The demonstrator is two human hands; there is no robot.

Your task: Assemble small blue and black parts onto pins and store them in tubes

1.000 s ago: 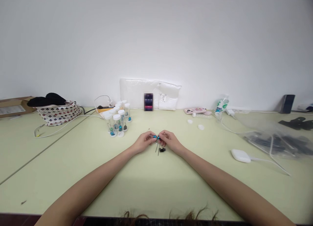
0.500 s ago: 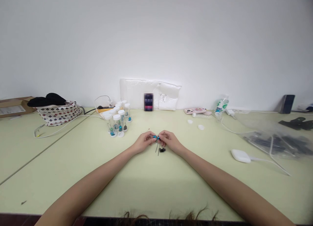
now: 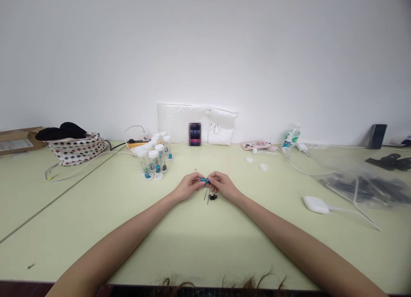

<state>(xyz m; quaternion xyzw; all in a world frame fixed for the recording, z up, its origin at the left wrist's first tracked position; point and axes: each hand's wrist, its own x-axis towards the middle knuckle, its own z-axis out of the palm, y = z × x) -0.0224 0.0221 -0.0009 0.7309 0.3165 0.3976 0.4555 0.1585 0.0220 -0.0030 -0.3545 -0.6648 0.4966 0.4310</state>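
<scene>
On the pale green table (image 3: 192, 250), right of the capped tubes (image 3: 154, 155): fine fingertip work.
Left hand (image 3: 189, 187), right hand (image 3: 224, 185): both right of the tubes, pinching a small blue part (image 3: 207, 181) between them; black piece (image 3: 213, 197), nearer the front edge than the tubes. Step, apparently: adjusting; next move probably wants steady, light alignment.

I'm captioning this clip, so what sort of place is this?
Probably an indoor desk workspace: a pale green table against a wall, a cluster of capped clear tubes, and loose white lids.

Two hands (image 3: 186, 188); two loose lids (image 3: 263, 167); one bottle (image 3: 291, 138).
</scene>
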